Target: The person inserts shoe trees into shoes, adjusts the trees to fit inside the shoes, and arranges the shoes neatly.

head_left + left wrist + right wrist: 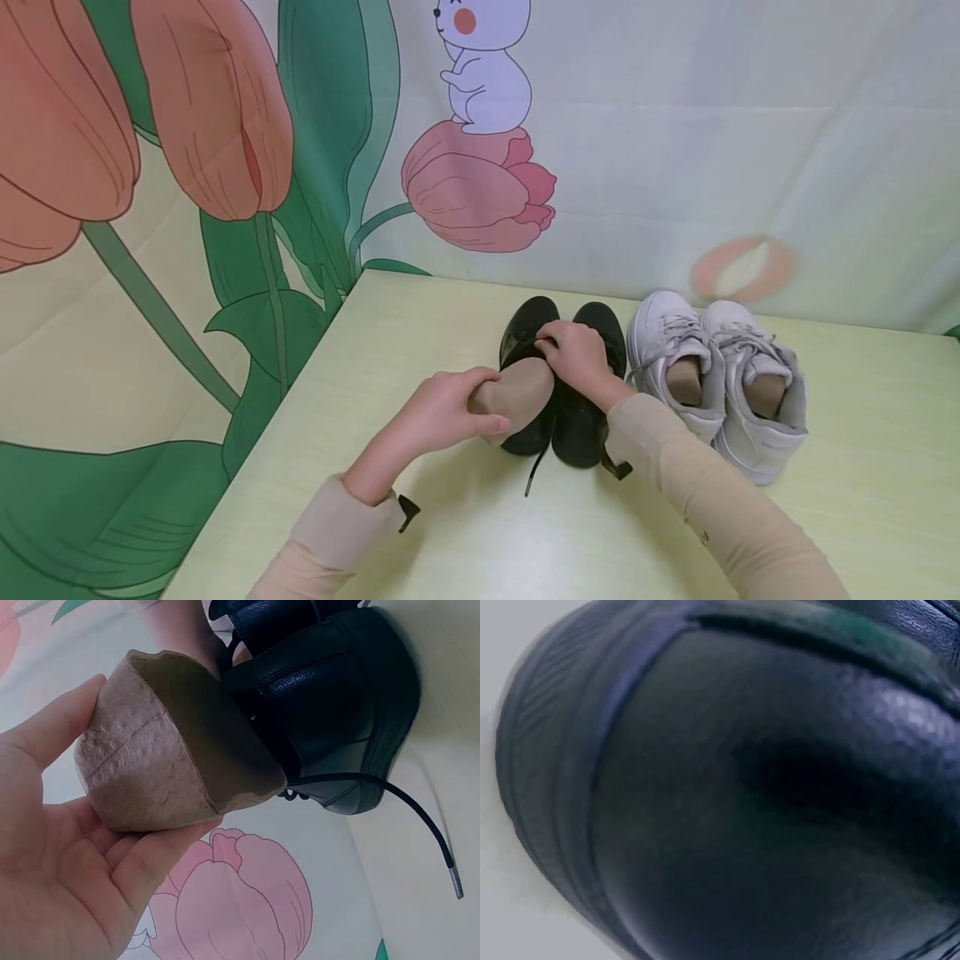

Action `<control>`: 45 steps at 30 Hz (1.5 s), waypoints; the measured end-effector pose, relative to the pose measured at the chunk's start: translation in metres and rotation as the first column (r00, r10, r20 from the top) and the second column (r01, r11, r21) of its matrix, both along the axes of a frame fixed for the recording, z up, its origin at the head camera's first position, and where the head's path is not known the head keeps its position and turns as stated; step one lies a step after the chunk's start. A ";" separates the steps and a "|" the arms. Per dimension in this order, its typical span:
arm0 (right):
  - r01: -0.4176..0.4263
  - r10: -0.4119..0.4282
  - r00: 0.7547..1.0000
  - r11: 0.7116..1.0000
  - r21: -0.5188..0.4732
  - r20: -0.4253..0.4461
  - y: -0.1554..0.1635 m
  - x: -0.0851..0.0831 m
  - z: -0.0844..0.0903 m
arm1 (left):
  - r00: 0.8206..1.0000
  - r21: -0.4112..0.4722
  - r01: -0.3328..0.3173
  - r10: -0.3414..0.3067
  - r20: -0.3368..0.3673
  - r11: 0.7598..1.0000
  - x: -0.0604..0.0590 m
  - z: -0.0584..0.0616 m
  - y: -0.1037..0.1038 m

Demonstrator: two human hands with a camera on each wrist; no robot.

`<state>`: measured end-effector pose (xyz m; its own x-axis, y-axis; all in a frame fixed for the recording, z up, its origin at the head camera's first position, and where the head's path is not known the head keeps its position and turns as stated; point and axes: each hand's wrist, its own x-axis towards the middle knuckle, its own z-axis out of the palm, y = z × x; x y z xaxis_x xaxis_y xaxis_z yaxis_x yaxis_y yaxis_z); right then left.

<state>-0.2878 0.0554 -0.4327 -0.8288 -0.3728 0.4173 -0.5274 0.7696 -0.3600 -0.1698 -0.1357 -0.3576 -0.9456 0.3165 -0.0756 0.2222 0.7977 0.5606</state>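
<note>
Between thumb and fingers my left hand (442, 412) grips a brown moulded-paper shoe insert (520, 396), held over the opening of the left black shoe (536, 312). The left wrist view shows the hollow side of the insert (142, 765) facing the shoe's heel (322, 705). Curled fingers of my right hand (577, 354) pinch the upper of that same shoe near its laces; the exact part is hidden. Under the right wrist stands the other black shoe (576, 437). Smooth black leather of a shoe toe (705, 795) fills the right wrist view.
A pair of white lace-up sneakers (666, 317) stands right of the black shoes, with brown inserts (684, 382) inside. One black lace (360, 778) trails from the left black shoe. The pale table (420, 325) ends at a printed cloth backdrop (637, 167).
</note>
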 end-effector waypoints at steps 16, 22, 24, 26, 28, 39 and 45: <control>0.006 0.006 0.997 0.990 -0.142 0.081 0.001 -0.002 0.000 | 0.999 0.003 -0.033 0.033 -0.019 0.999 -0.007 -0.008 0.012; 0.010 0.008 0.995 0.983 -0.183 0.098 0.002 -0.001 0.000 | 0.998 -0.026 -0.055 0.054 -0.039 0.998 -0.010 -0.012 0.018; 0.009 0.009 0.995 0.982 -0.190 0.095 0.002 -0.001 -0.001 | 0.997 -0.043 -0.062 0.060 -0.048 0.997 -0.011 -0.013 0.021; 0.007 0.011 0.996 0.980 -0.197 0.090 0.002 -0.002 -0.002 | 0.996 -0.060 -0.068 0.064 -0.059 0.996 -0.011 -0.013 0.025; 0.009 0.010 0.996 0.979 -0.204 0.092 0.002 -0.002 -0.002 | 0.995 -0.071 -0.076 0.071 -0.070 0.995 -0.011 -0.013 0.028; 0.034 -0.004 0.991 0.974 -0.223 0.132 0.002 -0.001 -0.002 | 0.978 -0.064 -0.131 0.118 -0.173 0.989 -0.010 -0.021 0.040; 0.032 -0.004 0.992 0.974 -0.225 0.123 0.002 -0.003 -0.002 | 0.973 0.065 -0.154 0.163 -0.161 0.986 -0.009 -0.033 0.037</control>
<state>-0.2904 0.0576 -0.4348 -0.8839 -0.2648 0.3855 -0.4562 0.6696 -0.5861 -0.1791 -0.0983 -0.3907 -0.9820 0.1611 0.0982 0.1882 0.8013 0.5679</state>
